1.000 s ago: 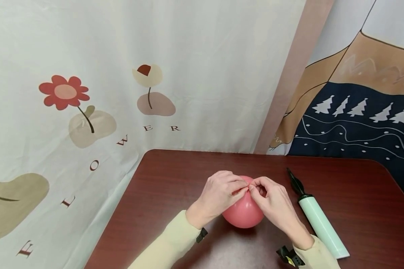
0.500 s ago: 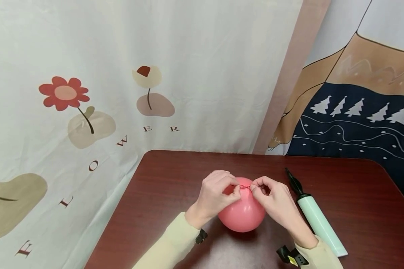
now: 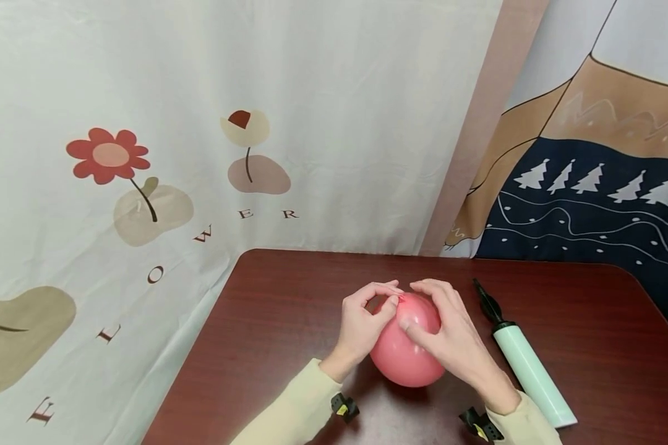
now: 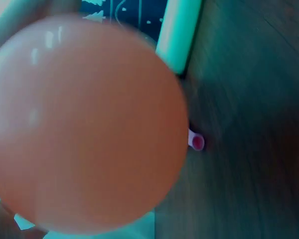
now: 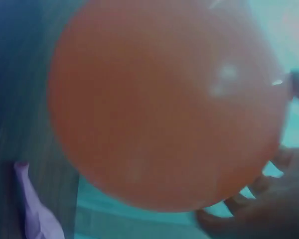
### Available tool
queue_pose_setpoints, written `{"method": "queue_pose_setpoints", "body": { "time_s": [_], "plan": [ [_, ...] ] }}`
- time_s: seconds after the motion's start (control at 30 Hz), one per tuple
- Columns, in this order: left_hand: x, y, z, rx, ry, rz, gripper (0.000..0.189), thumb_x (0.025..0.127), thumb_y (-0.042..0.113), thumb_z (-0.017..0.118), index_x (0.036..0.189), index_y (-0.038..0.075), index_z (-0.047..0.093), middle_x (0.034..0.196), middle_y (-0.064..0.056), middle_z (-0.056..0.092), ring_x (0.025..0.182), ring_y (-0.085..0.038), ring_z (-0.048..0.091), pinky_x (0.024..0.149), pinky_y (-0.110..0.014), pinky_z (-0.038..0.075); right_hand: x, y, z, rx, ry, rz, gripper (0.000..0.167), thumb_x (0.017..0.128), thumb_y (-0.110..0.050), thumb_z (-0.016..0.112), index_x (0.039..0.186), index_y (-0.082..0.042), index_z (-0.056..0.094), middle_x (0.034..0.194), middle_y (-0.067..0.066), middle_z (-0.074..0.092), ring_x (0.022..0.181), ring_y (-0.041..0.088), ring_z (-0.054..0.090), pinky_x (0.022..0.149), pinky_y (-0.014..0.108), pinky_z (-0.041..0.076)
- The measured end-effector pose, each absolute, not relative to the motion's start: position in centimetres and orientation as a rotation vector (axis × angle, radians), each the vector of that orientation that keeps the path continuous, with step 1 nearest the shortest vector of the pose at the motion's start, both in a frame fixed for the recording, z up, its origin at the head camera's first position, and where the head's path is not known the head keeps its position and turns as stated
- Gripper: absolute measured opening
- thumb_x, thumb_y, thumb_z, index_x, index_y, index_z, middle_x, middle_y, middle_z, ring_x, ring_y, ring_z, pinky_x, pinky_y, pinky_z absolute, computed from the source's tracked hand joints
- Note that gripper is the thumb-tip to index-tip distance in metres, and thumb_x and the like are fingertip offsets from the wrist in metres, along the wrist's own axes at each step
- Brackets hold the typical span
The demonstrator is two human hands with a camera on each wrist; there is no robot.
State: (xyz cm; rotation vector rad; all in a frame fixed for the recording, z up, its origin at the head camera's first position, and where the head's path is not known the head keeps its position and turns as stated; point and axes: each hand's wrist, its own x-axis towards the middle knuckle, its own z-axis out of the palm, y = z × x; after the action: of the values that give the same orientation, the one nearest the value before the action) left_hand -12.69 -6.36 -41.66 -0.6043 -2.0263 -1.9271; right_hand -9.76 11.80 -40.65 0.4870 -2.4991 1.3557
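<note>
A round pink inflated balloon (image 3: 409, 352) sits between both hands, close over the brown table, and nearly fills both wrist views. Its twisted neck (image 3: 402, 298) points up at the top. My left hand (image 3: 362, 324) pinches at this neck with thumb and index finger; in the right wrist view the left hand's bent fingers (image 5: 259, 199) show along the balloon's edge. Over the balloon's right side my right hand (image 3: 451, 334) is spread, its thumb lying across the pink surface and its fingers reaching past the top.
A mint-green hand pump (image 3: 534, 374) with a black nozzle lies on the brown table (image 3: 289, 296), right of the right hand. In the right wrist view a limp purple balloon (image 5: 37, 214) lies on the tabletop. Printed curtains (image 3: 339, 154) hang behind the table.
The right hand has let go of the balloon's neck and spread over its side. The left hand stays at the neck, which has shortened from a stretched strand, and the balloon has shifted slightly right.
</note>
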Motion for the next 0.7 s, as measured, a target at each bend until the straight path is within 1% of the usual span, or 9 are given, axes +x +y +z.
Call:
{"method": "queue_pose_setpoints", "body": {
  "time_s": [0.1,0.2,0.3,0.37,0.43,0.5,0.57,0.63,0.7],
  "plan": [
    [-12.6,-6.4,-41.5,-0.516,-2.011,-2.028,0.007,0.096,0.002,0.071,0.101,0.003,0.075,0.103,-0.011,0.077,0.112,-0.027,0.071,0.098,-0.036,0.055,-9.6,11.9,-40.8,0.470,-2.676,1.404,0.094,0.077,-0.048,0.090,0.153,-0.018,0.044,0.153,0.004,0.044,0.127,0.028,0.051,0.084,0.051,0.056],
    [-12.6,-6.4,-41.3,-0.467,-2.059,-2.052,0.009,0.098,0.007,0.071,0.105,0.005,0.076,0.105,-0.007,0.077,0.105,-0.022,0.072,0.091,-0.033,0.058,-9.6,11.8,-40.7,0.424,-2.818,1.437,0.109,0.073,-0.059,0.089,0.159,-0.023,0.034,0.156,0.004,0.040,0.124,0.030,0.054,0.081,0.048,0.058],
    [-12.8,-6.8,-41.2,-0.502,-2.156,-2.036,0.015,0.099,0.015,0.071,0.113,0.009,0.075,0.112,-0.003,0.076,0.107,-0.019,0.070,0.092,-0.035,0.058,-9.8,11.7,-40.6,0.384,-2.847,1.497,0.105,0.075,-0.059,0.087,0.158,-0.021,0.035,0.150,0.005,0.046,0.120,0.030,0.056,0.078,0.044,0.059],
    [-13.0,-7.5,-41.4,-0.550,-2.257,-1.979,0.027,0.101,0.024,0.070,0.126,0.013,0.071,0.125,-0.001,0.072,0.119,-0.019,0.064,0.099,-0.041,0.055,-10.0,11.9,-40.6,0.351,-2.817,1.581,0.098,0.078,-0.055,0.086,0.156,-0.019,0.037,0.146,0.006,0.049,0.117,0.031,0.057,0.077,0.042,0.059],
    [-13.1,-8.3,-41.6,-0.597,-2.368,-1.921,0.046,0.100,0.040,0.068,0.141,0.019,0.061,0.141,0.002,0.062,0.132,-0.020,0.055,0.104,-0.047,0.051,-10.2,12.2,-40.7,0.315,-2.769,1.697,0.091,0.082,-0.048,0.085,0.155,-0.018,0.039,0.144,0.009,0.050,0.117,0.033,0.058,0.076,0.042,0.060],
    [-13.1,-9.2,-42.1,-0.642,-2.482,-1.876,0.070,0.096,0.059,0.066,0.153,0.024,0.047,0.155,0.003,0.048,0.140,-0.023,0.046,0.106,-0.050,0.048,-10.5,12.5,-40.9,0.276,-2.723,1.815,0.085,0.086,-0.043,0.082,0.155,-0.019,0.038,0.144,0.012,0.050,0.118,0.036,0.057,0.076,0.043,0.061],
    [-12.9,-10.0,-42.5,-0.680,-2.588,-1.848,0.091,0.088,0.073,0.065,0.160,0.027,0.034,0.162,0.003,0.036,0.142,-0.024,0.042,0.106,-0.049,0.047,-10.9,12.7,-41.2,0.239,-2.695,1.894,0.080,0.090,-0.042,0.078,0.155,-0.023,0.037,0.145,0.013,0.050,0.120,0.039,0.057,0.078,0.045,0.061],
    [-12.6,-10.4,-42.9,-0.710,-2.664,-1.865,0.105,0.081,0.079,0.067,0.163,0.031,0.025,0.164,0.004,0.028,0.140,-0.023,0.043,0.104,-0.045,0.049,-11.2,12.7,-41.4,0.218,-2.683,1.949,0.076,0.092,-0.042,0.075,0.155,-0.026,0.035,0.146,0.014,0.048,0.122,0.041,0.055,0.079,0.046,0.061],
    [-12.5,-10.6,-43.2,-0.725,-2.691,-1.886,0.111,0.078,0.077,0.073,0.164,0.032,0.020,0.164,0.003,0.028,0.137,-0.023,0.045,0.101,-0.041,0.050,-11.4,12.6,-41.7,0.209,-2.680,1.977,0.075,0.094,-0.043,0.073,0.156,-0.027,0.034,0.147,0.015,0.047,0.124,0.042,0.054,0.080,0.047,0.061]
  ]
}}
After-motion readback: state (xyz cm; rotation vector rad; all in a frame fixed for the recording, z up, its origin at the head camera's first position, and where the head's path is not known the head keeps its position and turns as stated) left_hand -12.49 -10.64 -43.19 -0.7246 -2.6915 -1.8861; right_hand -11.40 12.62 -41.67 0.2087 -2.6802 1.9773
